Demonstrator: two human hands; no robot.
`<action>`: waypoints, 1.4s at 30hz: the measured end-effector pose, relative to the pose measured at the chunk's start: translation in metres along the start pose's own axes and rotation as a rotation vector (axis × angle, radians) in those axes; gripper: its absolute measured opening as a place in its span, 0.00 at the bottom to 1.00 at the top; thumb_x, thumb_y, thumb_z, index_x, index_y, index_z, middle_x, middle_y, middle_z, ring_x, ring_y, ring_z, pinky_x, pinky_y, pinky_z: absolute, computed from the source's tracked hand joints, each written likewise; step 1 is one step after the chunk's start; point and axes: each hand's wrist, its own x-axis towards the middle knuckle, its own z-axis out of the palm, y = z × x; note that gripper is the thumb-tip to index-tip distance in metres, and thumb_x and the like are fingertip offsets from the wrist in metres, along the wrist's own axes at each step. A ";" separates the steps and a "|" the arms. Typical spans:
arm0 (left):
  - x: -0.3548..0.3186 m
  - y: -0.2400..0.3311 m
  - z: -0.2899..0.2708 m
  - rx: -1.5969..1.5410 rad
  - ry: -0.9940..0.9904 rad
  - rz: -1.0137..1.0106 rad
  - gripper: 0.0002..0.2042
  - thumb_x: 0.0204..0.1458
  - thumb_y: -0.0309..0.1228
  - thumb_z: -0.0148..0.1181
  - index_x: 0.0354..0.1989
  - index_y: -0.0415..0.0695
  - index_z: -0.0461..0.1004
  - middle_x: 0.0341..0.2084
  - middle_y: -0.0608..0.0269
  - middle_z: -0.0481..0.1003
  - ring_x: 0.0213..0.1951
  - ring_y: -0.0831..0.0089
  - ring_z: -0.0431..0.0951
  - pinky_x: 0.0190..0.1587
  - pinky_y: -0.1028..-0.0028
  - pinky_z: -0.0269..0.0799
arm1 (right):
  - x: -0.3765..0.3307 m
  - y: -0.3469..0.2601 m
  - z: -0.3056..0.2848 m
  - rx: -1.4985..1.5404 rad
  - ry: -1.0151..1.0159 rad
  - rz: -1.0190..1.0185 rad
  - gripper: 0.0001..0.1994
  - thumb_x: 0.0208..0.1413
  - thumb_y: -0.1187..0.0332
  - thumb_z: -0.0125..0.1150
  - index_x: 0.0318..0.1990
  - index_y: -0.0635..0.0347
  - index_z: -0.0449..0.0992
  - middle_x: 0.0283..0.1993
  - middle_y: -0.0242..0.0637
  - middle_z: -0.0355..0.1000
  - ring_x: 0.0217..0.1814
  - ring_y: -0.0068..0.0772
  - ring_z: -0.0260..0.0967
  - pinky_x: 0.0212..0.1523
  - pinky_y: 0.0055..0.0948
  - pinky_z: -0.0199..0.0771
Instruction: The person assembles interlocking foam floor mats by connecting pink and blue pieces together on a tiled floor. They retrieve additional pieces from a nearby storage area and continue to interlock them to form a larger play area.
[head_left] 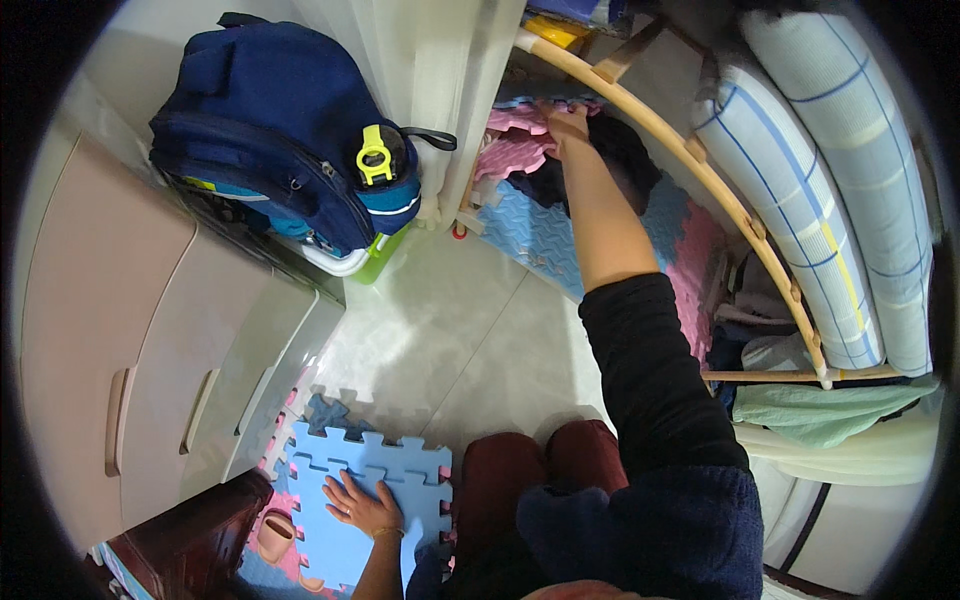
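Note:
My left hand (365, 508) lies flat with its fingers spread on a stack of blue foam mat tiles (345, 555) with toothed edges, low and left of my knees. Stretched far forward beneath a curved wooden rail, my right hand (567, 125) has its fingers closed at the edge of a pink foam mat tile (515, 155). That tile is lifted and bent at an angle. Beside my right wrist is a bundle of dark cloth (625, 165). Under it, more blue foam matting (530, 230) covers the floor, bordered by pink matting (697, 275).
A navy backpack (265, 110) rests on a white and green bin (375, 262) at the far left. Pale drawers (190, 330) line the left side. The wooden rail (690, 150) arches over the right arm, with checked padded rolls (800, 210) beyond. A clog (275, 535) sits near the drawers.

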 end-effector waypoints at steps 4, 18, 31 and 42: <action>0.000 0.005 0.008 -0.026 0.022 0.058 0.35 0.50 0.45 0.49 0.65 0.44 0.49 0.65 0.48 0.45 0.68 0.51 0.38 0.64 0.47 0.26 | 0.065 -0.004 -0.004 -0.150 0.070 -0.059 0.44 0.41 0.41 0.64 0.65 0.45 0.53 0.64 0.46 0.54 0.64 0.53 0.52 0.58 0.42 0.59; 0.002 0.004 0.011 0.024 0.034 0.114 0.34 0.53 0.49 0.43 0.64 0.41 0.50 0.65 0.44 0.45 0.67 0.49 0.38 0.63 0.48 0.27 | 0.143 0.038 -0.010 -0.272 0.031 -0.436 0.28 0.52 0.50 0.56 0.58 0.48 0.63 0.57 0.37 0.64 0.57 0.40 0.60 0.60 0.39 0.57; -0.006 0.005 0.002 -0.014 0.042 0.030 0.34 0.50 0.45 0.51 0.64 0.44 0.52 0.65 0.48 0.47 0.67 0.52 0.40 0.65 0.51 0.29 | -0.085 0.049 -0.150 0.443 0.047 -0.391 0.38 0.45 0.68 0.66 0.64 0.56 0.51 0.59 0.40 0.60 0.60 0.37 0.57 0.60 0.35 0.57; -0.010 0.005 0.013 -0.108 0.159 0.023 0.33 0.48 0.50 0.53 0.62 0.49 0.56 0.64 0.52 0.50 0.67 0.55 0.43 0.65 0.51 0.32 | -0.372 0.198 -0.234 0.665 -0.499 0.384 0.32 0.55 0.64 0.53 0.66 0.52 0.47 0.63 0.38 0.57 0.63 0.38 0.55 0.58 0.41 0.61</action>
